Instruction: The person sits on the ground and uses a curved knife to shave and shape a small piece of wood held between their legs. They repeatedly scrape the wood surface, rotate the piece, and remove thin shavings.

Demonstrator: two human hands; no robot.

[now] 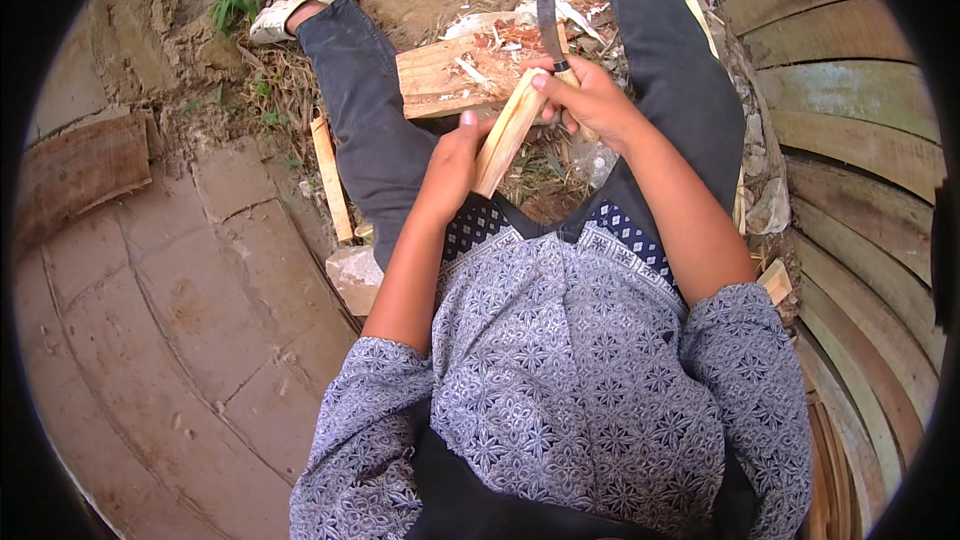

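My left hand (455, 155) grips the lower end of a pale wooden stick (510, 128) that slants up to the right between my knees. My right hand (590, 100) is closed on the handle of a dark curved knife (548, 15), whose blade points away from me. The thumb of that hand presses on the stick's upper end. Both hands hover above a flat wooden block (450, 75) littered with shavings.
I sit with legs apart in dark trousers, a pale shoe (290, 8) on my left foot. A thin wood strip (330, 180) and a stone (352, 275) lie by my left leg. Cracked paving (180, 320) spreads left; curved wooden planks (850, 140) stack at right.
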